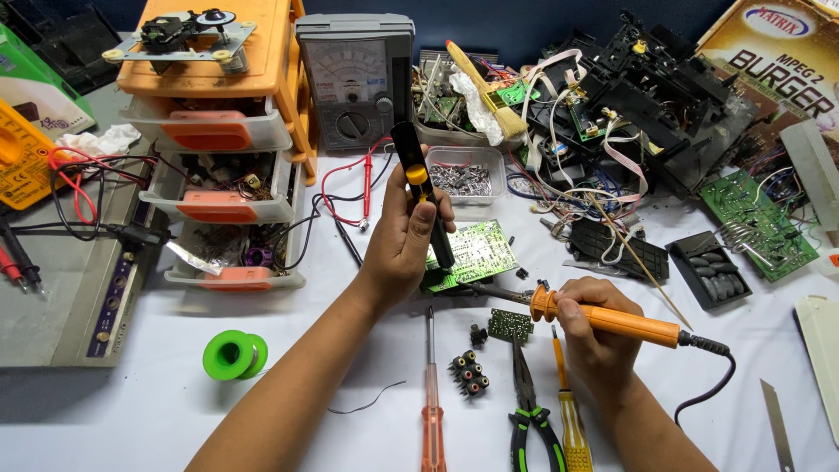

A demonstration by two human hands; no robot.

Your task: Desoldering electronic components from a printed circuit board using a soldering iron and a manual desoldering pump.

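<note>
My left hand (402, 240) grips a black-and-yellow desoldering pump (418, 188) upright over the green circuit board (472, 252); my right hand (590, 336) clasps an orange soldering iron (612, 321), tip at the board's edge. Green-handled pliers (529, 402) and screwdrivers (432, 393) crowd the white table (332, 437) below.

A: Top right corner, there's a cardboard box (782, 52), brown and cream, lying tilted behind the black chassis, with a red-and-white oval badge and dark lettering.

B: Far left edge, a green and white package (35, 92) pokes in, partly cut off.

A: Centre back, the grey analogue meter (354, 79) stands upright, its pale curved dial face acting as the only display.

B: And the yellow meter (22, 157) at left shows only its casing; any screen is out of view.
</note>
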